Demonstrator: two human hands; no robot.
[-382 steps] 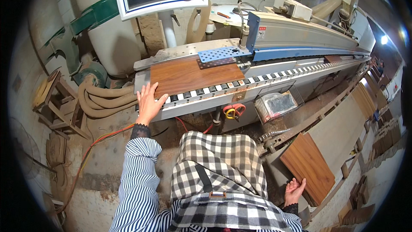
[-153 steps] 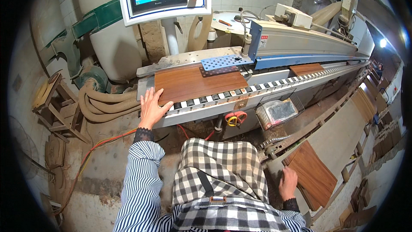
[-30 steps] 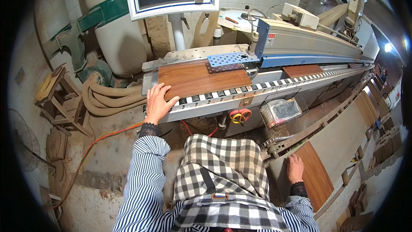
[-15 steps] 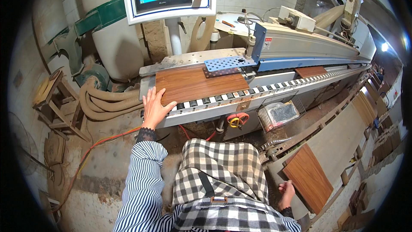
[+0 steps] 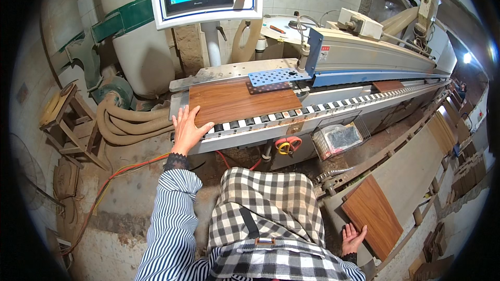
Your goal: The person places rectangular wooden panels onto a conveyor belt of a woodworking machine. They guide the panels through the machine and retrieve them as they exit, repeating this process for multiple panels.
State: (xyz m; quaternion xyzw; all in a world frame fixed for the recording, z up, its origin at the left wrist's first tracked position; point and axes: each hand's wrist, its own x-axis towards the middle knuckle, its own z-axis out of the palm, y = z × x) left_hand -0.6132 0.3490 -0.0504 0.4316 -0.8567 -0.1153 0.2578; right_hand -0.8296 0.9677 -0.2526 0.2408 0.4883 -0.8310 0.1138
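Ok, L hand (image 5: 188,133) @ brd (image 5: 237,101) edge.

Downward fisheye view from head-height

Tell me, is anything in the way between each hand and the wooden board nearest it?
Nothing visible is. The left hand is at the left end of the board on the machine. The right hand is at the left edge of the lower board; whether it touches is hard to tell.
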